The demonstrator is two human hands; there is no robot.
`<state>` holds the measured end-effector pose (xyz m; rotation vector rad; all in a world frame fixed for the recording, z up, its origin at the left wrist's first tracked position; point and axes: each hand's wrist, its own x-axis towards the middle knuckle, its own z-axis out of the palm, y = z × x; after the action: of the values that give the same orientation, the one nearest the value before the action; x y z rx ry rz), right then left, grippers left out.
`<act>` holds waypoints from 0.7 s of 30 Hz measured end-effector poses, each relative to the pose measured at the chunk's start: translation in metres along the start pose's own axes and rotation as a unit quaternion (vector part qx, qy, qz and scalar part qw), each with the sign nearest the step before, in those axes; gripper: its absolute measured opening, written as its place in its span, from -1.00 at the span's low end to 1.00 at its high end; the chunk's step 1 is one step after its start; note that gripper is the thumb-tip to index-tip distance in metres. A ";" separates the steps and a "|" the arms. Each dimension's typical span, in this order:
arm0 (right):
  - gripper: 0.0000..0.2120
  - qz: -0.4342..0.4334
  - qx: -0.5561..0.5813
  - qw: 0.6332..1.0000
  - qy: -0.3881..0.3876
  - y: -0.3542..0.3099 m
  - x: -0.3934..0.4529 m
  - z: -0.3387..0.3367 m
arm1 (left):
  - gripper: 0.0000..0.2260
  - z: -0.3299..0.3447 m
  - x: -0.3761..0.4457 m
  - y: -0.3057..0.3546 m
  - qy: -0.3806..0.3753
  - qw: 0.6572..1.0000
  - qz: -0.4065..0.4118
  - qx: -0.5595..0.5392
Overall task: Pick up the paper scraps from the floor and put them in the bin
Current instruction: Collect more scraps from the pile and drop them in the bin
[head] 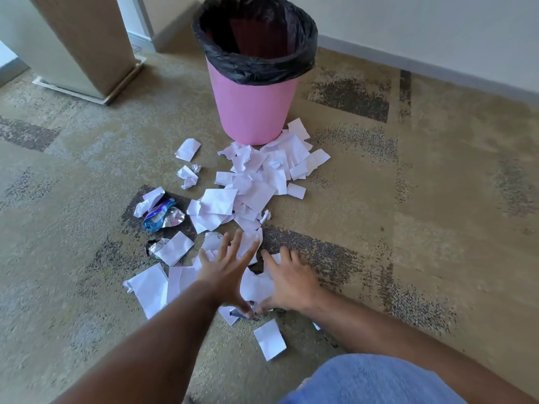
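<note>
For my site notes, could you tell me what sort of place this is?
Probably an office or hotel-style room: patterned carpet laid wall to wall, a plain wall with grey skirting, and a pink bin with a black liner.

Hands amid paper scraps

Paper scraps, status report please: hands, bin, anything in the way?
Left hand, right hand open, cupping paper scraps. Bin upright, lined. Foil wrappers mixed in.

Paper scraps on carpet before bin, wrapper left.
</note>
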<state>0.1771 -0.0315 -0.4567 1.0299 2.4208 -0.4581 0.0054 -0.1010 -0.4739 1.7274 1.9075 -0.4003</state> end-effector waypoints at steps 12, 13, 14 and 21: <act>0.06 -0.002 0.007 0.996 0.085 -0.006 0.000 0.029 | 0.16 0.023 -0.004 0.009 0.033 0.999 0.011 0.010; 0.02 -0.002 0.023 0.996 0.087 -0.007 -0.001 0.030 | 0.15 0.024 -0.004 0.009 0.048 0.999 0.017 0.005; -0.01 0.000 0.038 0.995 0.091 -0.008 -0.002 0.032 | 0.13 0.024 -0.006 0.008 0.062 0.998 0.023 0.002; -0.34 0.013 0.094 0.989 0.110 -0.011 -0.005 0.033 | -0.18 0.026 -0.008 0.012 0.093 0.992 0.059 -0.067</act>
<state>0.1810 -0.0570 -0.4804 1.2492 2.5925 -0.6011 0.0227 -0.1198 -0.4890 1.8302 1.8987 -0.0677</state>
